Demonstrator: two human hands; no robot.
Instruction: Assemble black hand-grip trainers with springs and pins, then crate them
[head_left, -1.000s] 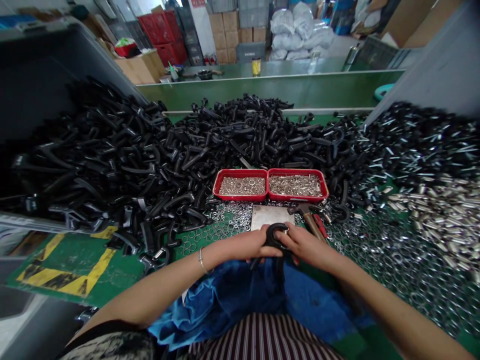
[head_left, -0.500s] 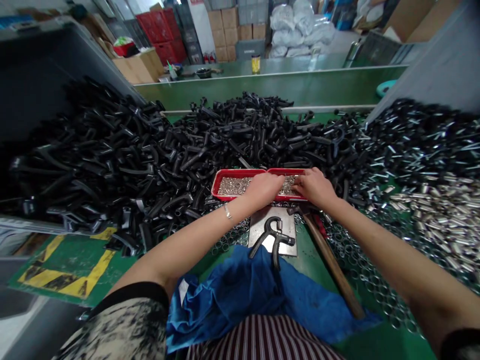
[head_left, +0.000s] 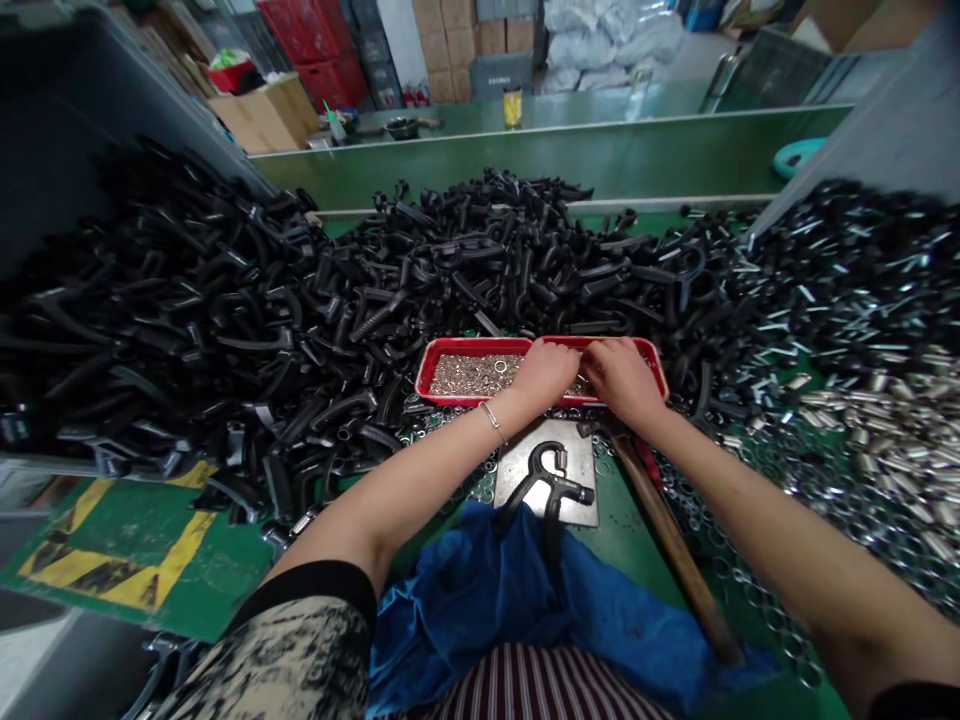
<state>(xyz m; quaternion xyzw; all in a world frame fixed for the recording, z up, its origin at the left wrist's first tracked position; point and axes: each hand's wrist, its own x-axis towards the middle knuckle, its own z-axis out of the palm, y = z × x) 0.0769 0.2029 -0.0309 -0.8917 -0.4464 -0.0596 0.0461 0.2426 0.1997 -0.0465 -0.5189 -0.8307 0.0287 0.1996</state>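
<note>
My left hand [head_left: 549,372] and my right hand [head_left: 621,376] are close together over the right red tray [head_left: 659,372], which holds small metal parts. Both hands have curled fingers, and whatever they pinch is too small or hidden to make out. Beside it, the left red tray [head_left: 422,372] is filled with tiny shiny pieces, with a ring [head_left: 500,367] on top. Below my hands, a black hand-grip exerciser [head_left: 551,485] with a coil spring lies on a metal plate [head_left: 581,445], its handles reaching onto a blue cloth [head_left: 480,590].
A hammer [head_left: 679,545] with a wooden handle lies right of the plate. Black handles [head_left: 360,300] are heaped behind and left of the trays. Loose metal rings [head_left: 757,600], silver cylinders [head_left: 900,420] and dark pins [head_left: 847,270] spread at right. A green ledge [head_left: 450,175] runs behind.
My left hand has shifted slightly right, closer to my right hand, and its fingers are more curled. The view has tilted down a little. The exerciser still lies on the plate.
</note>
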